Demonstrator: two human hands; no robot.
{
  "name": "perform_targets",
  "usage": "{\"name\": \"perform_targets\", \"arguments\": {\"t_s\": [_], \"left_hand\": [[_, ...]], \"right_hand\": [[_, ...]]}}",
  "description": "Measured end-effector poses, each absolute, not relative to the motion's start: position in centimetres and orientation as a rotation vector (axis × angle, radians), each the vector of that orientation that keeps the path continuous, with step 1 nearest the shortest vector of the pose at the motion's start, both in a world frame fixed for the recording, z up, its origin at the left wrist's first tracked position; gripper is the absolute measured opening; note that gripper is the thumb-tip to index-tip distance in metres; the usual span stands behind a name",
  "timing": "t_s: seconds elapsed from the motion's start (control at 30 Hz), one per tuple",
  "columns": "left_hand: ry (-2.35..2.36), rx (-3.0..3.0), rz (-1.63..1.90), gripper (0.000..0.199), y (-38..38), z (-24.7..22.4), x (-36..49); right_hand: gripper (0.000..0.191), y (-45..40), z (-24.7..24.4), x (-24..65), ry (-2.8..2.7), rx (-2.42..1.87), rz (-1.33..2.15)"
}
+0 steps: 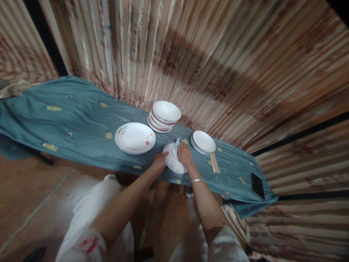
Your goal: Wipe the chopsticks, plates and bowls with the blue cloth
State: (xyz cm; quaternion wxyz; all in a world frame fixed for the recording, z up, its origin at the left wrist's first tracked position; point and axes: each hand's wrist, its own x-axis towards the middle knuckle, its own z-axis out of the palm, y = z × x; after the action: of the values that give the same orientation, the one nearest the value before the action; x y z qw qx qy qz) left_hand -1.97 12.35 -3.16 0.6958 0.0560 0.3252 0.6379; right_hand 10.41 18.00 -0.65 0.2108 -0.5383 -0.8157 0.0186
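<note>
My left hand (159,162) grips the left rim of a white dish (171,160), which is tilted above the table's front edge. A light blue cloth (177,142) is bunched in my right hand (184,154) and pressed on the dish's surface near its upper right. Left of the dish lies an oval white plate (135,137) with flower prints, on top of another. Behind stands a stack of white bowls (167,111) with red-banded rims. To the right sits a small stack of white plates (204,141), with wooden chopsticks (214,163) beside it.
A green-blue cloth with yellow patterns covers the long table (89,134). A black phone (257,186) lies near its right end. Striped curtains (218,65) hang close behind the table, and dark poles stand at both sides.
</note>
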Motion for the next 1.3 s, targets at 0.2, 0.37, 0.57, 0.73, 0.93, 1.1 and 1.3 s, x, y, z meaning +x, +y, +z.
{"name": "perform_targets", "arguments": {"t_s": [0.2,0.37,0.57,0.73,0.93,1.1,1.3], "left_hand": [[0.743,0.127,1.427,0.012,12.5,-3.1,-2.0],[0.763,0.121,1.435,0.013,12.5,-3.1,-1.9],[0.775,0.118,1.436,0.016,12.3,-3.0,-2.0],[0.782,0.112,1.440,0.016,12.4,-3.0,-1.9],[0.770,0.122,1.438,0.017,12.4,-3.0,-1.9],[0.760,0.119,1.444,0.018,12.4,-3.0,-1.9],[0.749,0.117,1.454,0.018,12.4,-2.9,-1.8]], "right_hand": [[0.046,17.3,-0.6,11.3,-2.218,-1.630,0.058],[0.045,16.5,-0.5,12.2,-2.149,-1.725,0.104],[0.046,14.9,-1.1,13.7,-2.047,-1.753,0.157],[0.045,13.3,-1.5,14.2,-2.011,-1.745,0.137],[0.046,11.2,-1.8,13.6,-1.982,-1.794,0.079],[0.047,10.1,-2.1,13.0,-1.952,-1.747,0.053],[0.046,9.1,-1.8,12.4,-1.965,-1.706,0.050]]}}
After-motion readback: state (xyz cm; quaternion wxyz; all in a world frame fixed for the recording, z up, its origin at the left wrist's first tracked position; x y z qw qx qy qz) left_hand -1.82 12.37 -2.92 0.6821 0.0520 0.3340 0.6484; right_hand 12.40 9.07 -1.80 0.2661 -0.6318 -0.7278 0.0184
